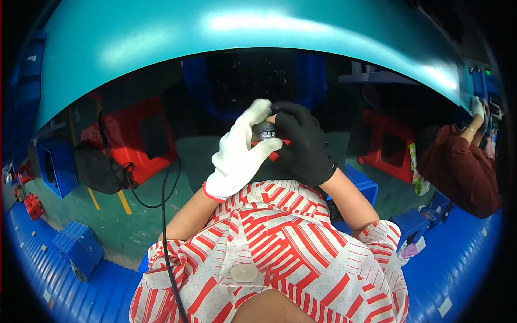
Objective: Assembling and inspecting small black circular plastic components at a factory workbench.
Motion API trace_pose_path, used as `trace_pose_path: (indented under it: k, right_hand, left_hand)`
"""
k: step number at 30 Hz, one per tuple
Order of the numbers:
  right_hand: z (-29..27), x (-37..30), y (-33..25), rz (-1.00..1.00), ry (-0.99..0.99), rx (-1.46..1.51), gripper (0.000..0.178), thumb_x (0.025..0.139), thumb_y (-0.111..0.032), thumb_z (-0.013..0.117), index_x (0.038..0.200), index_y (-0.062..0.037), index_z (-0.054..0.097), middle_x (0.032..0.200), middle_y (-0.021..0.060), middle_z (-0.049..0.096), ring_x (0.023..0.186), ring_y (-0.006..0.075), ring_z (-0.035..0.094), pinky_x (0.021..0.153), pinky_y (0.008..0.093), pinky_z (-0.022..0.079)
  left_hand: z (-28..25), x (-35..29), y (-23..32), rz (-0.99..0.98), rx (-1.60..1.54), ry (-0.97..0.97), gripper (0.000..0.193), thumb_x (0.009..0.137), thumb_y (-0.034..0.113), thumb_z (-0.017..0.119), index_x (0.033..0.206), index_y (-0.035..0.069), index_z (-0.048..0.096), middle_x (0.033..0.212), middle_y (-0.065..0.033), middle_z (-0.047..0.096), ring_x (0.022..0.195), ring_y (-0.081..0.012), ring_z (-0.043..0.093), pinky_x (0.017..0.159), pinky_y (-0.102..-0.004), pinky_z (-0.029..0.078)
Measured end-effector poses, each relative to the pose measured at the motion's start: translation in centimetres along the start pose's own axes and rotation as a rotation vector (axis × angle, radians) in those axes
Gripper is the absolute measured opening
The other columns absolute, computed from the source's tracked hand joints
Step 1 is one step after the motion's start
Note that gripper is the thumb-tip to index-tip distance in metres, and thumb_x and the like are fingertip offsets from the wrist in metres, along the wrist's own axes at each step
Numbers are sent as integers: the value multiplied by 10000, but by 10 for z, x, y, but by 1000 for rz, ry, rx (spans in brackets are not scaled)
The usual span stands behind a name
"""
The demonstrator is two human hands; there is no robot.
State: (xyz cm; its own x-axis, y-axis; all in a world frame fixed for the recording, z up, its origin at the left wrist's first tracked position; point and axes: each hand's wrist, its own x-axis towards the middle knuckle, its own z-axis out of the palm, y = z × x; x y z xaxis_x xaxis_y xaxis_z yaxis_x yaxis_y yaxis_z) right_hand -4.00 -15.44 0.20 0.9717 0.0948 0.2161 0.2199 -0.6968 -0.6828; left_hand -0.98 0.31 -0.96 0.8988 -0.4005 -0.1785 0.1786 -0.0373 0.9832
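Note:
My left hand (pixel 236 153), in a white knit glove with a red cuff, closes from the left around a small round black part (pixel 265 129) with a pale band on it. My right hand (pixel 308 146), in a black glove with a bare fingertip showing, grips the same part from the right. Just below it, between the hands, a small red piece (pixel 273 156) shows; whether it is joined to the round part I cannot tell. Beyond my hands stands a blue bin (pixel 200 89) holding many small dark pieces, their kind too dark to make out.
A glossy teal tabletop (pixel 161 37) curves across the far side. Red stools (pixel 126 132) stand left and right, with a black bag (pixel 98 168) and blue crates (pixel 56 168) at left. A black cable (pixel 164 226) hangs over my left side. At far right, another person (pixel 460 167) works.

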Motion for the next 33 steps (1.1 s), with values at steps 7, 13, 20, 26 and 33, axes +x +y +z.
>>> trace_pose_path:
  k: [7, 13, 20, 26, 33]
  right_hand:
    - [2, -4, 6, 43, -127, 79, 339, 700, -60, 719, 1005, -41, 572, 884, 128, 592, 776, 284, 611, 699, 352, 483]
    - [3, -1, 7, 98, -159, 71, 315, 727, -54, 695, 1014, -36, 567, 907, 136, 596, 771, 289, 609, 672, 353, 484]
    - [15, -8, 5, 90, -91, 75, 241, 755, -101, 670, 979, -54, 594, 879, 148, 597, 749, 322, 604, 639, 374, 489]
    - [12, -7, 16, 276, -51, 395, 339, 776, -114, 686, 1089, -31, 585, 1013, 155, 628, 871, 312, 636, 757, 360, 508]
    - [7, -5, 15, 182, -139, 318, 424, 774, -113, 695, 1165, -35, 552, 1017, 159, 633, 876, 306, 637, 768, 346, 505]
  left_hand:
    - [-3, -1, -6, 352, 385, 30, 430, 757, 111, 730, 1148, 3, 586, 803, -112, 671, 559, -130, 595, 547, -244, 481]
    - [-5, 5, -2, 151, 394, 11, 333, 778, 98, 705, 1078, -13, 614, 838, -132, 675, 705, -189, 672, 645, -252, 520]
    - [-3, 2, -1, -50, 224, 15, 278, 821, 57, 650, 1088, -14, 612, 845, -120, 675, 737, -169, 671, 691, -247, 521]
    - [-7, 8, 1, -252, -80, -48, 366, 872, 68, 604, 1215, -31, 527, 962, -142, 662, 871, -174, 663, 782, -260, 523]
    - [-15, 12, 0, -316, -127, -119, 415, 893, 69, 580, 1274, -48, 466, 1090, -162, 613, 903, -179, 653, 806, -271, 538]
